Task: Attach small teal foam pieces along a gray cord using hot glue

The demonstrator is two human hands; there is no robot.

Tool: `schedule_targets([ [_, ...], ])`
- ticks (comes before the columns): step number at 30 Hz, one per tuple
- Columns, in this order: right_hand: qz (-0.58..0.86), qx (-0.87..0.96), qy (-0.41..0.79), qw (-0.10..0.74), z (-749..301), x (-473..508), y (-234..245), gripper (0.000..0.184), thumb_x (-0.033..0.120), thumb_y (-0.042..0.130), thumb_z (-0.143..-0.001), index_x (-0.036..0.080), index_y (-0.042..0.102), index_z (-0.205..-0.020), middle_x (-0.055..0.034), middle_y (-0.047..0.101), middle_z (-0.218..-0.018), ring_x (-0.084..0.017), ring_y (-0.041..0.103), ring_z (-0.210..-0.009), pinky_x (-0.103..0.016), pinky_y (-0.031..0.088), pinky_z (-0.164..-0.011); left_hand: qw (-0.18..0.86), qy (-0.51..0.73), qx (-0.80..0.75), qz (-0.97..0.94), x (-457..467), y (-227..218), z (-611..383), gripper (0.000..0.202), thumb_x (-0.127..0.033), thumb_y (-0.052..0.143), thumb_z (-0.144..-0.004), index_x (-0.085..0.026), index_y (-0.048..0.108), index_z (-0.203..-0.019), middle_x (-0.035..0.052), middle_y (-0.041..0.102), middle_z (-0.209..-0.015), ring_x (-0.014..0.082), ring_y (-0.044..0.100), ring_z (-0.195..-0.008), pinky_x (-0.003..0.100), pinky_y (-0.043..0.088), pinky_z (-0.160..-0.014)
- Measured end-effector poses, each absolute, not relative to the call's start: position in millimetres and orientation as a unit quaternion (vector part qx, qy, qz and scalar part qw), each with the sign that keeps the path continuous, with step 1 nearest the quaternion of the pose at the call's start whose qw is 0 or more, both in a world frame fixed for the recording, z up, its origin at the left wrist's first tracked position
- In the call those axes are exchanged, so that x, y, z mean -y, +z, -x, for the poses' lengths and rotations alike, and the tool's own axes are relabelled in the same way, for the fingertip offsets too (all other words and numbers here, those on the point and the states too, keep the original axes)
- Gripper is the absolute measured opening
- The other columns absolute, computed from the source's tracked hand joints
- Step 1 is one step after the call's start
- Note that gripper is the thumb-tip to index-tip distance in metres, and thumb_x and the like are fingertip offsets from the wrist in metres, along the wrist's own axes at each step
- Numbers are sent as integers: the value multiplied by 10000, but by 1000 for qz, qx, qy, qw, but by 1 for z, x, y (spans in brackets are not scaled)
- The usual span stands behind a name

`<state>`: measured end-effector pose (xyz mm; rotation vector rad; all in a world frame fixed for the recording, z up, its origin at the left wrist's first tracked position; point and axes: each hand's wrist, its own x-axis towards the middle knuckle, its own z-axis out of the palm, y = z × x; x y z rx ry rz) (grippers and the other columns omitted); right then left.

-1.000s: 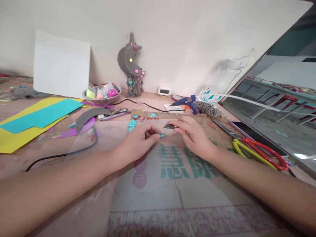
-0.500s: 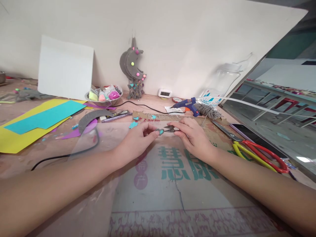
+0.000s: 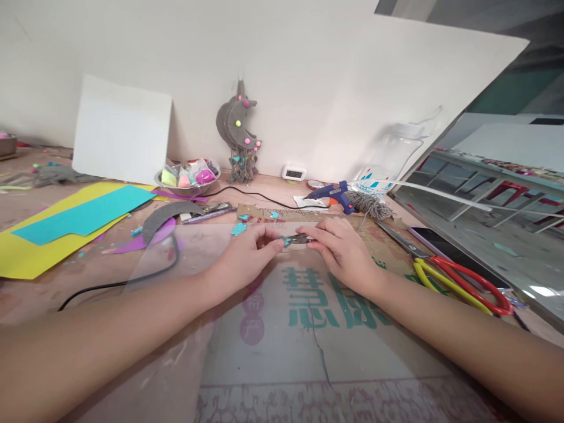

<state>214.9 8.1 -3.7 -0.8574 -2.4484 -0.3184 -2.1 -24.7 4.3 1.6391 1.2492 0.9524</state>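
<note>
1. Head view, the hands: the left hand [image 3: 247, 255] and the right hand [image 3: 339, 252] meet at the middle of the work surface, over a flattened cardboard sheet [image 3: 308, 329] printed with green characters. Their fingertips come within touching distance of each other.

2. Head view, the right grip: the right hand's fingers are closed around small dark snips [image 3: 298, 239]. The tool's long axis runs roughly side to side, with its tip pointing toward the left hand.

3. Head view, the left grip: thumb and forefinger of the left hand pinch a tiny teal piece [image 3: 287, 241], held just at the tip of the snips. The piece lies to the left of the tool, in line with its axis, so blade and piece appear to touch; whether the blades are around it is too small to tell.

4. Head view, which hand is nearer: both hands are at the piece, the left holding it, the right bringing the tool's end to it.

5. Head view, surroundings: more teal scraps [image 3: 238, 229] lie just beyond the left hand. Red and yellow scissors [image 3: 458, 281] rest to the right, well apart from the hands. A blue glue gun [image 3: 331, 191] sits farther back, and a teal sheet [image 3: 83, 212] lies on yellow paper at far left.
</note>
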Motion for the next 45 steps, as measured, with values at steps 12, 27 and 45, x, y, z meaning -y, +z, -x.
schedule_targets([
  [12,326,897,-77,288,-215,-6,-2,263,237,437,-924,219,610,-1122,-47,535,-795,-189,471,-773,-336,376,-706,410,387,-488,-666,25,3,4,188,-364,522,-810,-184,546,-763,-25,523,-647,124,472,-606,245,363,-564],
  [27,335,893,-28,300,-216,-6,-4,291,253,415,-933,216,558,-1184,-62,520,-858,-194,490,-821,-342,417,-734,418,394,-477,-665,23,-1,5,147,-293,483,-848,-168,560,-857,-1,568,-804,132,489,-717,248,374,-652],
  [45,314,890,29,329,-211,-1,-1,272,262,421,-934,241,583,-1152,-50,540,-848,-178,514,-823,-315,437,-731,440,392,-444,-675,26,6,3,165,-319,506,-840,-170,546,-780,-10,544,-715,111,477,-639,225,381,-591],
])
